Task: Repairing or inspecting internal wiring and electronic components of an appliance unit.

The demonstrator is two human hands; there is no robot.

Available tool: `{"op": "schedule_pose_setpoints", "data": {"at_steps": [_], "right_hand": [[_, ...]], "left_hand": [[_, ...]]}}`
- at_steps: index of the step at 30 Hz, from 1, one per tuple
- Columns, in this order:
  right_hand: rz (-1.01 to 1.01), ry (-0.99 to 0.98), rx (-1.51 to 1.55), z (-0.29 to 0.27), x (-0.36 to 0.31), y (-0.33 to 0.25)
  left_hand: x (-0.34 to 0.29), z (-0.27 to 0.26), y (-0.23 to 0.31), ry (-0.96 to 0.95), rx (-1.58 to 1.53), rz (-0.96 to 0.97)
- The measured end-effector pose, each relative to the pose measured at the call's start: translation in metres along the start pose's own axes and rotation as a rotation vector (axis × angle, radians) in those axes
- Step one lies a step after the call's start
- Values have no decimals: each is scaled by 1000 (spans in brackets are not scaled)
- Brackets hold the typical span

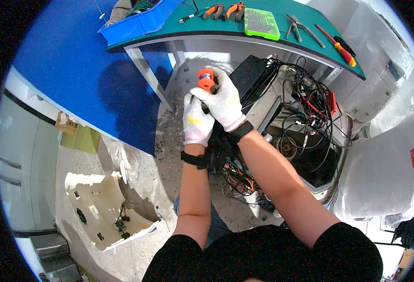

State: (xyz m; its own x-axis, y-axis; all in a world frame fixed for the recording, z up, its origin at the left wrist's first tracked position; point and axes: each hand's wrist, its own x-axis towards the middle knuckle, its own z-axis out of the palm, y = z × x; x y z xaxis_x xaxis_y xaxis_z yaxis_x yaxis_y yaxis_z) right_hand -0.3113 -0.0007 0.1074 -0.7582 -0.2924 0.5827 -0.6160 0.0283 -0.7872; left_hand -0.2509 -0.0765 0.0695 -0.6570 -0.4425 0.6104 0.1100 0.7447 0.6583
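Both my hands wear white gloves with yellow marks and meet in front of me, above the floor. In my right hand [225,101] is a small orange spool [206,80] with silvery wire wound round its middle, gripped at its side by the thumb and fingers. My left hand [198,124] is closed just below the spool, touching the right hand. A bit of something dark shows between the two palms; the gloves hide what it is.
A green-topped bench [207,26] ahead carries pliers [235,10], a green-lidded bit case [261,23], a screwdriver [337,46] and a blue bin [143,23]. Tangled black cables [305,110] fill an opened casing at right. A cream plastic shell [103,207] lies on the floor at left.
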Motion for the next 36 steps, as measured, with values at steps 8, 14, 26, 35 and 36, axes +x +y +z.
{"op": "schedule_pose_setpoints", "data": {"at_steps": [8,14,26,35,36], "right_hand": [[139,-94,172,-8,-2,-19],[-10,-36,80,-3,-2,-3],[140,-13,369,-5,0,-6],[94,63,64,-6,2,-16],[95,65,66,-6,3,-14]], "left_hand": [[3,-12,-9,-222,-632,-133],[2,11,-15,-12,-374,-12],[7,-26,2,-399,-534,-126],[2,-2,0,-80,-157,74],[2,-6,0,-82,-155,75]]}}
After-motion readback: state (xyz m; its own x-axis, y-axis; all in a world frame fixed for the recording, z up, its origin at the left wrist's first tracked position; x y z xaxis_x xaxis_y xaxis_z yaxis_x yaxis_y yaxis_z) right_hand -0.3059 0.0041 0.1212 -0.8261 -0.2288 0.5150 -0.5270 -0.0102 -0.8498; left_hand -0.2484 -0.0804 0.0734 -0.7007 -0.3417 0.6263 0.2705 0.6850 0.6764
